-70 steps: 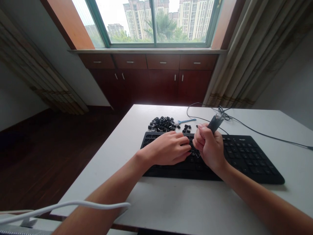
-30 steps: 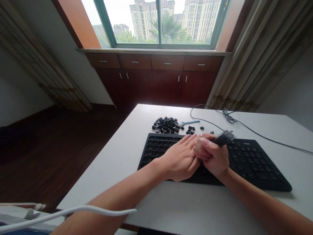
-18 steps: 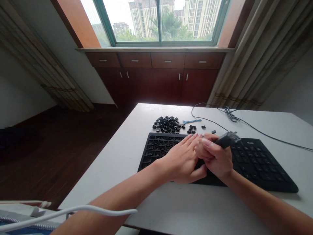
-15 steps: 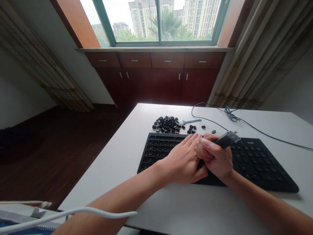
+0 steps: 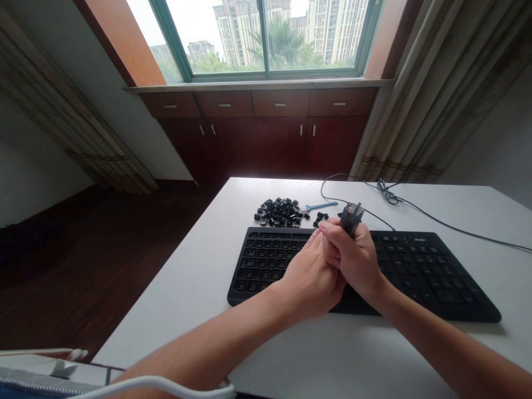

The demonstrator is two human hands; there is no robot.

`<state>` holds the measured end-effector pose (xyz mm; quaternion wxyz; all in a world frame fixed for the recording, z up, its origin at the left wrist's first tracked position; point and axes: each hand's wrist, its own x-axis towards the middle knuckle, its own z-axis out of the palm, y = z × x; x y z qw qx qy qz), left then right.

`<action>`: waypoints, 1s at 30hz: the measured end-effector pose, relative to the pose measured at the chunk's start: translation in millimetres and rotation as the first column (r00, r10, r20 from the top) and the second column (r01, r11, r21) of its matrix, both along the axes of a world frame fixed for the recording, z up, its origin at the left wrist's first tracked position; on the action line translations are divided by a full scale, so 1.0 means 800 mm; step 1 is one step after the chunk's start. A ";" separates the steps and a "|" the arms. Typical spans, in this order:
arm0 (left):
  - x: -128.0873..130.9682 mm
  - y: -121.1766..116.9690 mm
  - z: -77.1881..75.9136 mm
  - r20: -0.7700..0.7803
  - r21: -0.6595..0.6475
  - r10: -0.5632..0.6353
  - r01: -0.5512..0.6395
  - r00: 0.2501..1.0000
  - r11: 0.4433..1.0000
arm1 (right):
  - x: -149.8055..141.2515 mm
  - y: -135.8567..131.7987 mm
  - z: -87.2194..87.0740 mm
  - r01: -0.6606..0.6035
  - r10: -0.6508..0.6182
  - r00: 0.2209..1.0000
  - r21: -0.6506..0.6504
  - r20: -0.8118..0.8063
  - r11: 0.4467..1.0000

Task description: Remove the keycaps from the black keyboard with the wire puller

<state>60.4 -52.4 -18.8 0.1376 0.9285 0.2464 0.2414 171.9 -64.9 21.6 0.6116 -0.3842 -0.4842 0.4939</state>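
Note:
My right hand is closed around a dark hand tool that looks like a keycap puller, its pronged end sticking up above the fist. Pressed against it from the left is my left hand, back upward, over the middle of a black keyboard. Most of the left fingers disappear behind the right hand, so their grip does not show. On the keyboard's left part the key sockets are bare; keycaps sit on its right part. The middle keys and the tool's lower end are covered by my hands.
Behind the keyboard lies a pile of loose black keycaps, with a blue-handled brush beside it. A smaller cluster of keycaps is nearby. The thin keyboard cable is bundled at the back right. A white cord crosses the lower left.
The tool has swung from leaning right to nearly upright as my right hand turned and shifted left. My left fingers, stretched over the keys before, are now mostly hidden. The view has shifted slightly.

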 end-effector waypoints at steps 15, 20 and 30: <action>0.001 0.002 0.006 0.091 -0.115 0.073 -0.062 0.993 0.991 | 0.014 0.005 -0.001 0.043 -0.045 0.989 -0.014 -0.139 0.999; 0.001 0.001 0.006 0.101 -0.171 0.124 -0.105 0.987 0.980 | 0.013 0.012 -0.004 0.125 -0.161 0.962 -0.170 -0.219 0.978; 0.001 0.003 0.004 0.097 -0.155 0.123 -0.107 0.988 0.982 | 0.003 0.011 -0.007 0.205 -0.232 0.955 -0.155 -0.187 0.966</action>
